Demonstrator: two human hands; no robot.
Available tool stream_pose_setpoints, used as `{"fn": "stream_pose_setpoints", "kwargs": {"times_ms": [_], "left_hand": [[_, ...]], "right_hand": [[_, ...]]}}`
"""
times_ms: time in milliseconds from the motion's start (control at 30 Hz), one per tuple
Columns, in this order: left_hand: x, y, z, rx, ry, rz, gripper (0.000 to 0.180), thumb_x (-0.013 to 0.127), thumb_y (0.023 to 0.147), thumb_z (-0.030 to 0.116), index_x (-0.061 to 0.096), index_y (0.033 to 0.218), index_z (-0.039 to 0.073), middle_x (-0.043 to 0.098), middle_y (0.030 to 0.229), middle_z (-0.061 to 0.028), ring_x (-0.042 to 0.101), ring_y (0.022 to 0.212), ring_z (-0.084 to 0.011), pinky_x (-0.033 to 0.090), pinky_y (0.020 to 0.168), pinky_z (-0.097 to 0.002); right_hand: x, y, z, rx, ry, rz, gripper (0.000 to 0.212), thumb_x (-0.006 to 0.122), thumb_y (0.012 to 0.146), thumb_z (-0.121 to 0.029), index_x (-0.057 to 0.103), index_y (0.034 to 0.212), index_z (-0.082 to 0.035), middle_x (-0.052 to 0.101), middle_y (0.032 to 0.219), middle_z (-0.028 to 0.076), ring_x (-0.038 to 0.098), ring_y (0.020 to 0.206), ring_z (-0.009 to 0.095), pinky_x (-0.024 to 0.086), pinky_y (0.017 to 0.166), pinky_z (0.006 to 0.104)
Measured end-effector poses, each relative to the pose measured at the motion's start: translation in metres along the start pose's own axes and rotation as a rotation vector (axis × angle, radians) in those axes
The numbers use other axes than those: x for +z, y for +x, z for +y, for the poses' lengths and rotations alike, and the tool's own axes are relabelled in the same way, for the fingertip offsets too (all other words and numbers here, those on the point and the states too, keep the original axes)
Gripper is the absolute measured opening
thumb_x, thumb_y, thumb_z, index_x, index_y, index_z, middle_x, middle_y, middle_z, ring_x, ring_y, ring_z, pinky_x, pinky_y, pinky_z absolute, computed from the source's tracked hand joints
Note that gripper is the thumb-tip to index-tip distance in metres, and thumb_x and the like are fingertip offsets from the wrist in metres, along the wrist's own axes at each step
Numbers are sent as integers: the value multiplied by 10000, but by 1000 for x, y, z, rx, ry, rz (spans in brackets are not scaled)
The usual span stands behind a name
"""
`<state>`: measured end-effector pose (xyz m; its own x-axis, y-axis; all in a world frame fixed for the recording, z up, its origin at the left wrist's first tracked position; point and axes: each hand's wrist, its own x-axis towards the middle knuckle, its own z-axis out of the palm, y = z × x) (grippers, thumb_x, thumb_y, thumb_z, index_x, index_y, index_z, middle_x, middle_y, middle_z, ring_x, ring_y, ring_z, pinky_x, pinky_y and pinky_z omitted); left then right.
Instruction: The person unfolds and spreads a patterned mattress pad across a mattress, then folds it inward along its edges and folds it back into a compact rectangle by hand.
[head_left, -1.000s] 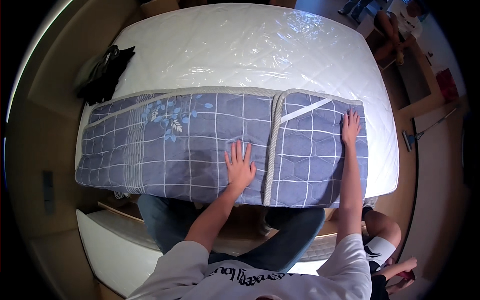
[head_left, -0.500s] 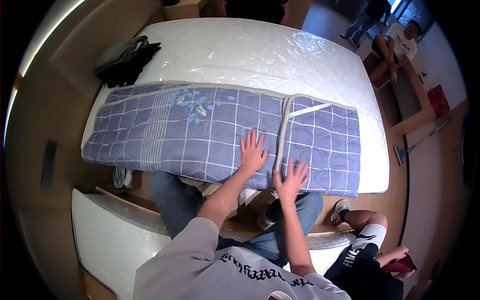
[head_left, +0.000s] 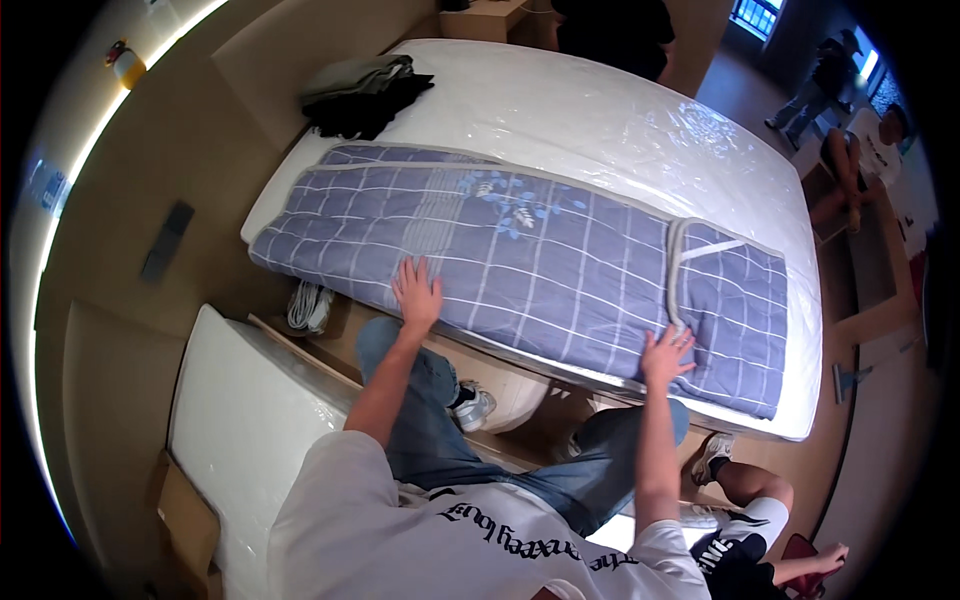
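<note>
The left hand [head_left: 417, 292] has been moved far out to the left along the near edge of the folded blue checked quilt [head_left: 520, 265], while the right hand [head_left: 667, 355] is kept near the grey seam; a moment ago both hands were close together. Both hands are laid flat with fingers spread wide, and nothing is held. The quilt is stretched long across the near side of the plastic-wrapped mattress [head_left: 600, 120], so it seems to be getting smoothed flat.

**Even indoor light, heavy fisheye bend**

Bright, soft light overall; glare on the mattress's plastic wrap [head_left: 640, 130]; a glowing strip [head_left: 60, 230] curves along the left rim; straight edges bow outward; corners fall black; focus sharp centrally, softer toward the edges.
</note>
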<state>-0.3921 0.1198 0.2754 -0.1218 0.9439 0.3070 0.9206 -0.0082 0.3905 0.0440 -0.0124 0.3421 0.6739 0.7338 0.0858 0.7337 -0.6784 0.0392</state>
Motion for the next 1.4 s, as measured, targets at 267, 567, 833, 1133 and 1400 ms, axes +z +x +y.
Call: {"fn": "stream_pose_setpoints", "kwargs": {"times_ms": [267, 567, 833, 1133, 1400], "left_hand": [[-19, 27, -65, 412, -96, -190, 542, 521, 808, 361, 416, 1252, 67, 350, 1317, -195, 316, 1215, -371, 259, 974, -501], [-40, 173, -69, 125, -177, -319, 268, 494, 819, 237, 579, 991, 49, 622, 859, -174, 583, 842, -361, 455, 712, -432], [-1, 273, -141, 161, 116, -209, 416, 428, 786, 71, 425, 1202, 92, 450, 1228, -145, 544, 938, -383, 445, 796, -442], [10, 323, -234, 163, 196, -294, 500, 368, 771, 17, 398, 1258, 130, 350, 1350, -111, 489, 1073, -359, 415, 889, -422], [13, 352, -242, 243, 158, -442, 455, 385, 783, 40, 425, 1229, 120, 386, 1314, -138, 512, 1028, -363, 422, 864, -442]], "right_hand": [[-2, 16, 21, 74, -120, -102, 492, 413, 874, -399, 350, 1302, -163, 207, 1420, 115, 170, 1312, 292, 204, 921, 661], [-34, 11, 30, -174, 222, 159, 499, 398, 756, 39, 424, 1235, -98, 521, 1103, 248, 541, 936, 388, 437, 762, 436], [-38, -29, -28, -259, -293, -118, 628, 546, 693, -87, 353, 1289, -132, 374, 1300, 199, 381, 1175, 363, 361, 925, 485], [-16, 76, -168, -434, 612, 102, 393, 439, 757, 31, 494, 1136, -52, 440, 1255, 166, 471, 1072, 367, 406, 882, 399], [17, 197, -237, -568, 467, 76, 351, 429, 794, -49, 515, 1131, -95, 492, 1205, 117, 518, 1007, 344, 425, 843, 412]]}}
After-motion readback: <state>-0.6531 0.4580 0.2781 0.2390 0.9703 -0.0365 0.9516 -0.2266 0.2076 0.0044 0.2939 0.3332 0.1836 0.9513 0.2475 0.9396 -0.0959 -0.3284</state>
